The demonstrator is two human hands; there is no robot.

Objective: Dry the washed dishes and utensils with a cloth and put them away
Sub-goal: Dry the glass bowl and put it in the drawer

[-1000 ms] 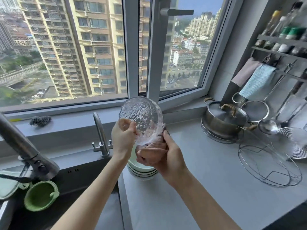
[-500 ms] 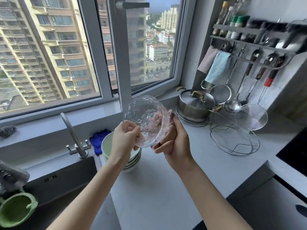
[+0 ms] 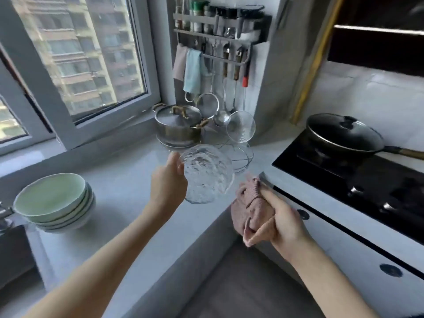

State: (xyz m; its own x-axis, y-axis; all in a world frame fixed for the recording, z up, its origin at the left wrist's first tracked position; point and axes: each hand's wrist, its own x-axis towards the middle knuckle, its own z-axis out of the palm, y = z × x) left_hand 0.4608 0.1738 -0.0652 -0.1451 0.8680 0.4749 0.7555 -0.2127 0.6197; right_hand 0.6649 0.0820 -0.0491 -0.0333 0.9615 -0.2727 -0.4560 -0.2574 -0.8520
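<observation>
Clear textured glass plate [image 3: 206,177] at frame centre, pinched by left hand [image 3: 168,183]; right hand [image 3: 284,223] clutches bunched pink cloth [image 3: 249,208] lower right.

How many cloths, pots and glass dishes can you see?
Cloths: 3 (pink cloth in right hand, hanging pink cloth, hanging blue cloth)
Pots and pans: 2 (steel pot, black pan)
Glass dishes: 1 (glass dish in left hand)
Total: 6

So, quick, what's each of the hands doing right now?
Left hand: holding the clear textured glass dish.
Right hand: gripping the bunched pink cloth.
</observation>
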